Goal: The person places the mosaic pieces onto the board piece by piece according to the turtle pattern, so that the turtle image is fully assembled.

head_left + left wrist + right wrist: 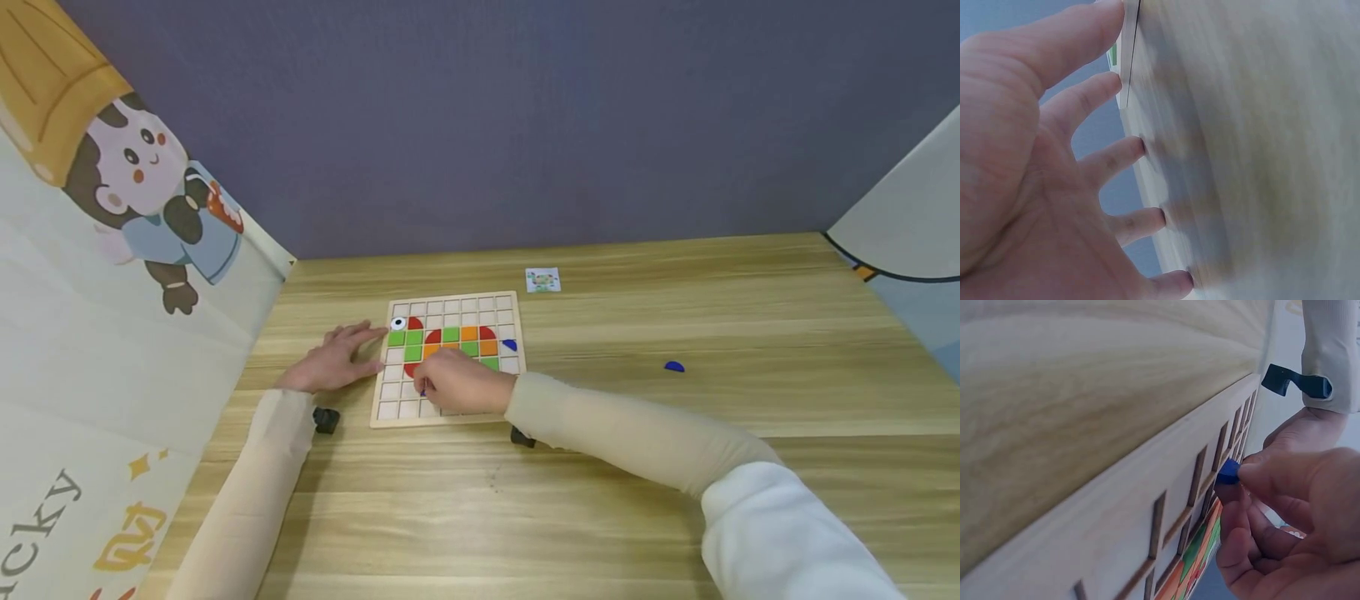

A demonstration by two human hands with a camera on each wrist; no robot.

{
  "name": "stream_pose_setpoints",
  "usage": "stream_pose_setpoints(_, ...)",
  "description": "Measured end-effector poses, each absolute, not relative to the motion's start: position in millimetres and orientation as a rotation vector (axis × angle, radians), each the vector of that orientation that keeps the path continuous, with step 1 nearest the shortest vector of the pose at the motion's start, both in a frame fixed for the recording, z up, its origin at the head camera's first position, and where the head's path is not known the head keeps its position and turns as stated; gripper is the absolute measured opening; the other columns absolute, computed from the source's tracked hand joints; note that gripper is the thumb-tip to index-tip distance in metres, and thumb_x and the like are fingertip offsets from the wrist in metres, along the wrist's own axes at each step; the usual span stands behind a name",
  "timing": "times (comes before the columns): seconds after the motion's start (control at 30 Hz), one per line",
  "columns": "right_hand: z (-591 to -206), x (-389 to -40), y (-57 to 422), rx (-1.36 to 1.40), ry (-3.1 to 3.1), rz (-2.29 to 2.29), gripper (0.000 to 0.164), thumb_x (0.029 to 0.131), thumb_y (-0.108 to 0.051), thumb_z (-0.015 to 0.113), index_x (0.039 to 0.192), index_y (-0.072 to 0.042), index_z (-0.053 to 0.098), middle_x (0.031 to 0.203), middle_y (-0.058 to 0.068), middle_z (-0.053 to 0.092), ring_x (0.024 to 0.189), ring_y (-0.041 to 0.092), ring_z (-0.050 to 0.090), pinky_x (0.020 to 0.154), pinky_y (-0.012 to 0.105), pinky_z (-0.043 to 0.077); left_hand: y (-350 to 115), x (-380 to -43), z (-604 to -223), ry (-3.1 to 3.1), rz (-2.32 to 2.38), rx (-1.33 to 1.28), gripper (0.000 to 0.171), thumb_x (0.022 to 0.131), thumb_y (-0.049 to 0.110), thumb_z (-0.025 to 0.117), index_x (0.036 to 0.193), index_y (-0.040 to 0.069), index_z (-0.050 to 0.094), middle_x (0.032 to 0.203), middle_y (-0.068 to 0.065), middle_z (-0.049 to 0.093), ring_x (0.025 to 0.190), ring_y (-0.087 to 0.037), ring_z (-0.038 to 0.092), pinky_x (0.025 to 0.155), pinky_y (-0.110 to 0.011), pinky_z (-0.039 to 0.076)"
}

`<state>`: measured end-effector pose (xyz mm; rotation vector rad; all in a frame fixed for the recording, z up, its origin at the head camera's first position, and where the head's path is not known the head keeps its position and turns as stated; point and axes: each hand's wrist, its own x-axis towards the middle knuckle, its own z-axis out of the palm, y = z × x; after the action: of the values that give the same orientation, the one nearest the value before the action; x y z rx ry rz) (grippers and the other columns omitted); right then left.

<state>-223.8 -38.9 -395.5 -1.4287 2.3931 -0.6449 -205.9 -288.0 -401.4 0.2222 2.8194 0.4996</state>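
A wooden grid board (382, 400) lies on the table, with green, orange and red pieces in its squares and a round black-and-white eye piece (398, 322) near the far left corner. Over the near-left part of the board, my right hand (468, 382) pinches a small blue piece (1228, 472) between thumb and forefinger, just above the squares. My left hand (337, 358) lies with spread fingers at the board's left edge, thumb and forefinger touching it. Another blue piece (510, 344) sits tilted at the right side of the board. My right forearm and hand hide part of the near squares.
A blue half-round piece (674, 367) lies on the table to the right. Beyond the board is a small picture card (543, 280). A dark wall (525, 125) stands at the table's back edge, and a printed panel (90, 350) runs along the left.
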Motion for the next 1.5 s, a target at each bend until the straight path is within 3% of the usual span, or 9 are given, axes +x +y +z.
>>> stream_pose_setpoints(0.23,-394.8,-222.6,-38.6,-1.342,2.444,-0.671,0.017,0.088,-0.003,0.063,0.094,-0.011,0.076,0.094,-0.005,0.07,0.09,0.007,0.061,0.08,0.019,0.049,-288.3,-205.5,-402.1,2.815,0.506,0.226,0.066,0.093,0.045,0.055,0.149,0.02,0.031,0.155,-0.019,0.014,0.134,-0.055,0.005,0.092,-0.078,0.016)
stream_pose_setpoints(1.0,-394.4,-222.9,-27.8,-1.288,2.421,-0.759,0.022,0.09,0.001,0.061,0.099,-0.01,0.076,0.101,-0.002,0.07,0.1,0.012,0.061,0.082,0.02,0.049,-289.7,-203.2,-401.5,2.817,0.491,0.242,0.066,0.094,0.045,0.055,0.149,0.018,0.031,0.154,-0.021,0.014,0.134,-0.055,0.007,0.093,-0.077,0.016)
stream_pose_setpoints(1.5,-387.1,-226.7,35.1,-1.223,2.578,-0.726,0.016,0.087,-0.004,0.066,0.099,-0.011,0.074,0.097,-0.004,0.063,0.094,0.014,0.053,0.085,0.03,0.045,-292.8,-201.8,-403.0,2.814,0.488,0.249,0.067,0.093,0.046,0.055,0.149,0.019,0.03,0.154,-0.021,0.014,0.134,-0.055,0.006,0.093,-0.078,0.015)
